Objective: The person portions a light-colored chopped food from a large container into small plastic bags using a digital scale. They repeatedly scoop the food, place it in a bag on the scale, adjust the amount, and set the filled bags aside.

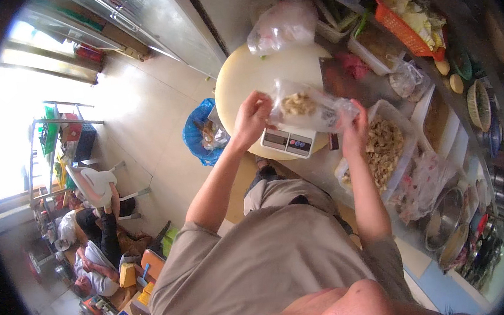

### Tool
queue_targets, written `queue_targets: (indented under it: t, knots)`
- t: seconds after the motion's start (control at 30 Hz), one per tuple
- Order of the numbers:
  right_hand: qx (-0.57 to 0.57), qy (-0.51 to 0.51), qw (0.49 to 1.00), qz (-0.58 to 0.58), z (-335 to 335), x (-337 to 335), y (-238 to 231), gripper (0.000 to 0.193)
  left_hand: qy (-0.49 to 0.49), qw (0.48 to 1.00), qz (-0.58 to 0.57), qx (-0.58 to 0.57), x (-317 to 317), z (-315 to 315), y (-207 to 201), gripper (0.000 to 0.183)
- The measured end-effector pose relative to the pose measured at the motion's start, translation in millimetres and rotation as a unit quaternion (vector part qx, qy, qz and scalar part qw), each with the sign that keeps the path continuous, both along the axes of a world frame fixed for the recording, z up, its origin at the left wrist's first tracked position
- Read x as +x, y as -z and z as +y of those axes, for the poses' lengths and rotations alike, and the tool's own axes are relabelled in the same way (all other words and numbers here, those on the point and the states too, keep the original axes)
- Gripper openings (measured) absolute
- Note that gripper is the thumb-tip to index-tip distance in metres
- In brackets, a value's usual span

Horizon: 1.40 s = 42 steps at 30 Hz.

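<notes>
Between my two hands stretches a clear plastic bag (325, 108) with a small heap of pale brown food pieces (298, 104) in it; the exact kind is hard to make out. The fingers of my left hand (253, 118) are closed on one end of the bag. My right hand (354, 131) grips its other end, where the plastic is bunched. Just below the bag stands a white kitchen scale (289, 141) with dark panels, on a round, pale board (236, 78). Near my right hand, a clear plastic tub (403, 121) holds many similar pieces.
An orange basket (393, 22) of leafy vegetables stands at the far right. A filled plastic bag (283, 24) rests on the board's far edge. Metal bowls (443, 219) sit at right. A blue-lined bin (193, 135) is on the floor at left; another person (97, 267) sits beyond.
</notes>
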State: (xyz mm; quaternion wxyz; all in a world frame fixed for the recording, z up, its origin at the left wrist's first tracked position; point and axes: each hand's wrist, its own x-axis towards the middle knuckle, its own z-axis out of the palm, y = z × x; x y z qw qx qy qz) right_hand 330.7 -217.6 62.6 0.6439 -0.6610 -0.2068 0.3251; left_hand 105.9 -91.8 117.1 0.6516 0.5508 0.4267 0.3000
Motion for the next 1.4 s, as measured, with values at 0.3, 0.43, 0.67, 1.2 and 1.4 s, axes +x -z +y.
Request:
queue_targets:
  t: [0.3, 0.43, 0.67, 1.2, 1.4]
  knots:
    - [-0.019, -0.008, 0.997, 0.068, -18, 24, 23, 0.041, -0.029, 0.982, 0.038, 0.183, -53, 16, 74, 0.034]
    - [-0.136, 0.015, 0.99, 0.033, -48, 21, 22, 0.034, -0.044, 0.991, 0.113, 0.056, -74, 14, 107, 0.035]
    - [-0.156, -0.01, 0.988, -0.006, -80, 13, 17, 0.019, -0.063, 0.995, 0.063, -0.036, -99, 17, 125, 0.025]
    - [-0.169, 0.06, 0.982, -0.066, -117, -19, 26, 0.024, -0.083, 0.995, 0.06, 0.013, -99, 45, 123, 0.018]
    - [-0.178, 0.075, 0.976, -0.096, -165, -20, 32, 0.019, -0.057, 0.997, 0.051, 0.006, -83, 46, 120, 0.017]
